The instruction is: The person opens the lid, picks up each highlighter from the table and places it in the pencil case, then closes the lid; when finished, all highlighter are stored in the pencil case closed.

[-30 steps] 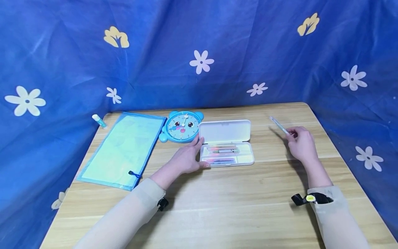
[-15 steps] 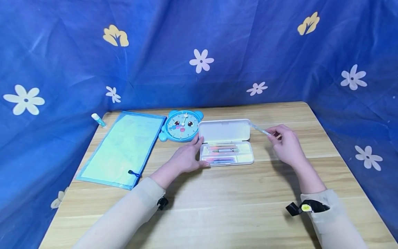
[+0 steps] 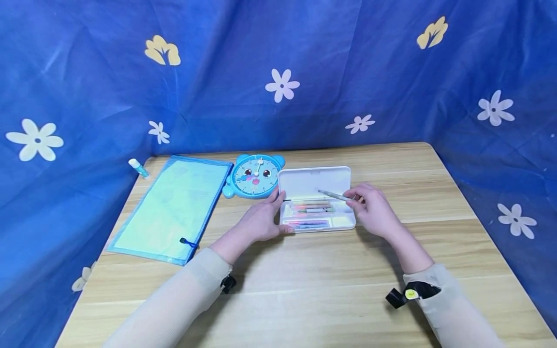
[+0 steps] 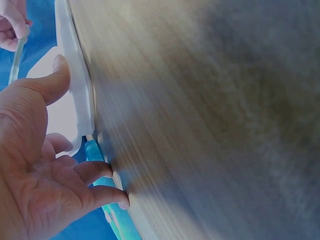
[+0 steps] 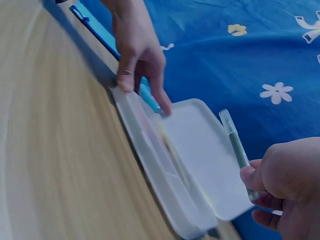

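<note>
A white pencil case point(image 3: 311, 181) lies on the table with its lid raised, and several slim pens point(image 3: 312, 210) sit in its compartments. My left hand point(image 3: 261, 221) holds the case's left end, thumb at the front edge and fingers by the hinge side. My right hand point(image 3: 373, 210) pinches a pen point(image 3: 332, 195) near one end, above the case's right part. The right wrist view shows this pen point(image 5: 237, 145) with a clear cap and a greenish barrel. It is tilted and apart from the lid.
A blue clock with a cartoon face point(image 3: 255, 177) stands just behind my left hand. Left of it lies a light-blue zip folder point(image 3: 174, 208), with a glue stick point(image 3: 139, 168) beyond. A blue flowered cloth point(image 3: 322, 43) hangs behind the wooden table point(image 3: 313, 290).
My right hand has carried the pen leftward from the table's right side to above the pencil case. My left hand has stayed at the case's left end.
</note>
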Action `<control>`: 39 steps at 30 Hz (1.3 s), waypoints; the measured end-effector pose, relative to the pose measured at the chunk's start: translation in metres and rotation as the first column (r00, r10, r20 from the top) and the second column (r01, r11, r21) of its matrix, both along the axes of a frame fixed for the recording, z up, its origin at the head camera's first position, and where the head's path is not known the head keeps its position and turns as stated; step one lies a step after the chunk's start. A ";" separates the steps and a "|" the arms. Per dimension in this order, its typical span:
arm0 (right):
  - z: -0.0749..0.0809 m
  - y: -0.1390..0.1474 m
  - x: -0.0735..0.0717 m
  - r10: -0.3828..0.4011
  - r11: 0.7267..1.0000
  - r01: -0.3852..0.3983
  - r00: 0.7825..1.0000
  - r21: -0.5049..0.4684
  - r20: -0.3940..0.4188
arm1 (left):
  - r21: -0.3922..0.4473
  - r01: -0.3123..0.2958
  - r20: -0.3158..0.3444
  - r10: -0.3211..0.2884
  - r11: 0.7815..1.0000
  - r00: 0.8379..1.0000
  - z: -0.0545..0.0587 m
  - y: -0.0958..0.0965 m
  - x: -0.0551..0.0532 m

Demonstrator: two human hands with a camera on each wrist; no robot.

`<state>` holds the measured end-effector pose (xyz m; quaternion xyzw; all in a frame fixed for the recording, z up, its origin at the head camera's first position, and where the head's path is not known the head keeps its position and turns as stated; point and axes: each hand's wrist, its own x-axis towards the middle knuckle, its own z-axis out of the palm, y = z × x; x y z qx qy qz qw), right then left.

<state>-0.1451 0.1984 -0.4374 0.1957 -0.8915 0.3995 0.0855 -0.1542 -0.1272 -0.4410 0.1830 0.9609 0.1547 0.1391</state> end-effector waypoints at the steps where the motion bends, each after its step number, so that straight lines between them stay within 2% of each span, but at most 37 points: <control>1: -0.001 -0.003 0.000 0.010 1.000 -0.010 1.000 0.002 0.004 | 0.000 -0.001 0.000 0.001 1.000 1.000 0.000 0.000 0.000; 9: -0.008 -0.028 0.001 0.091 0.995 -0.093 0.995 0.037 0.050 | 0.003 -0.007 0.004 0.007 1.000 1.000 -0.001 0.000 0.001; 18: -0.018 -0.051 0.004 0.172 0.978 -0.174 0.985 0.118 0.026 | 0.009 -0.005 0.002 0.005 1.000 1.000 -0.001 -0.001 0.000; 25: -0.025 -0.060 0.004 0.204 0.962 -0.202 0.979 0.186 0.012 | 0.011 -0.008 0.004 0.008 1.000 1.000 -0.001 -0.001 0.000; 32: -0.031 -0.061 0.003 0.213 0.955 -0.199 0.976 0.221 -0.043 | 0.008 -0.008 0.004 0.008 1.000 1.000 0.000 -0.001 0.001; 39: -0.031 -0.061 0.005 0.257 0.933 -0.216 0.960 0.288 -0.112 | 0.007 -0.013 -0.006 0.013 1.000 1.000 -0.001 0.000 0.002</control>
